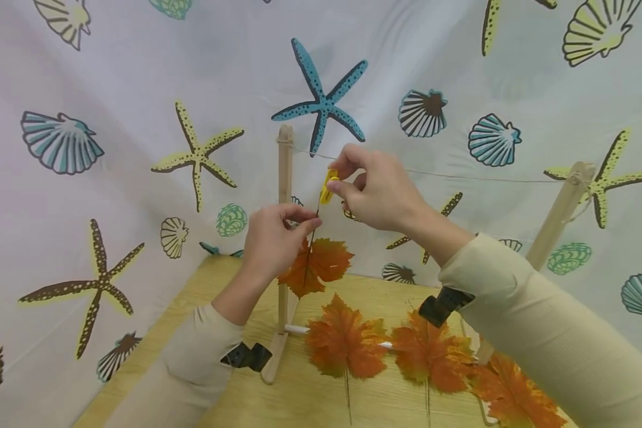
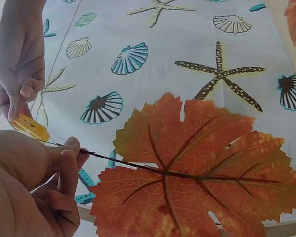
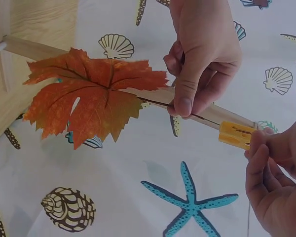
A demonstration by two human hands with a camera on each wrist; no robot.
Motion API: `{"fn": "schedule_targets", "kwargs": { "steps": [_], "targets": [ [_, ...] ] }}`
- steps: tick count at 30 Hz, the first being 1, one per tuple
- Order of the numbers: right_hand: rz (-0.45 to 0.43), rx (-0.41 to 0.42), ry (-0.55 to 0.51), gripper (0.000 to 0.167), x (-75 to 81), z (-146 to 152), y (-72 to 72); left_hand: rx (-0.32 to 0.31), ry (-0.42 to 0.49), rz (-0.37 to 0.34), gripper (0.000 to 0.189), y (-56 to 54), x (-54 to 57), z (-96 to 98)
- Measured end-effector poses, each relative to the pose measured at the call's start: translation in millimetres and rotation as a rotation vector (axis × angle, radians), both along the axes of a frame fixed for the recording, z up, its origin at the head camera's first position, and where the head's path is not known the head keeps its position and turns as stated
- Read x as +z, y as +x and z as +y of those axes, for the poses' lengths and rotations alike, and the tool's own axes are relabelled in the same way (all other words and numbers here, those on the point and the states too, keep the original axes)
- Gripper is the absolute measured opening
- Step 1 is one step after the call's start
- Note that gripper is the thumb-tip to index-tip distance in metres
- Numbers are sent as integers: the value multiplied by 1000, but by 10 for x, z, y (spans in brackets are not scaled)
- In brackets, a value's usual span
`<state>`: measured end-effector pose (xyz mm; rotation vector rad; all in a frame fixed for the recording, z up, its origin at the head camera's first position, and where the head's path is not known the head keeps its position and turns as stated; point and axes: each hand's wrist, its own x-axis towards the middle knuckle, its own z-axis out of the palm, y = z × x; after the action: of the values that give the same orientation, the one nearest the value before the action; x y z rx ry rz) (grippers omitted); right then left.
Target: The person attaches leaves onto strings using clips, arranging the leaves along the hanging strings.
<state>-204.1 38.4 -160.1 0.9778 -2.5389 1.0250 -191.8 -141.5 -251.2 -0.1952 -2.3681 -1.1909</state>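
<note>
My left hand (image 1: 276, 238) pinches the thin dark stem of an orange artificial maple leaf (image 1: 326, 261), which hangs below the fingers. In the left wrist view the leaf (image 2: 187, 168) spreads wide, its stem running back between thumb and finger. A yellow clothespin (image 1: 329, 185) is pinched by my right hand (image 1: 377, 187) just above. The stem's tip meets the end of the clothespin (image 3: 234, 136) in the right wrist view; whether it is clamped there I cannot tell. Behind the right hand runs a thin string (image 1: 476, 177).
The string is tied between a left wooden post (image 1: 285, 172) and a right wooden post (image 1: 559, 220). Several more orange leaves (image 1: 346, 339) lie on the wooden table (image 1: 192, 315), partly over a white rod (image 1: 296, 329). A cloth (image 1: 139, 196) printed with shells and starfish hangs behind.
</note>
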Motion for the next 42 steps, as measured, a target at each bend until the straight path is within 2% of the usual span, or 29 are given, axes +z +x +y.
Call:
{"fn": "schedule_targets", "kwargs": {
  "steps": [7, 14, 22, 29, 34, 42],
  "targets": [
    [53, -19, 31, 11, 184, -57, -1, 13, 13, 41, 17, -34, 134, -10],
    [119, -44, 61, 9, 301, -116, 4, 37, 13, 27, 18, -80, 228, -14],
    [149, -41, 77, 6, 422, -157, 4, 36, 22, 38, 19, -87, 340, -5],
    [136, -34, 69, 6, 520, -184, -46, 42, 49, 58, 19, -100, 459, 38],
    [130, -26, 89, 7, 554, -190, -112, 48, 86, 47, 17, -107, 513, 75],
    [54, -39, 123, 11, 582, -172, -200, 60, 99, 29, 16, -129, 529, 105]
  ]
}}
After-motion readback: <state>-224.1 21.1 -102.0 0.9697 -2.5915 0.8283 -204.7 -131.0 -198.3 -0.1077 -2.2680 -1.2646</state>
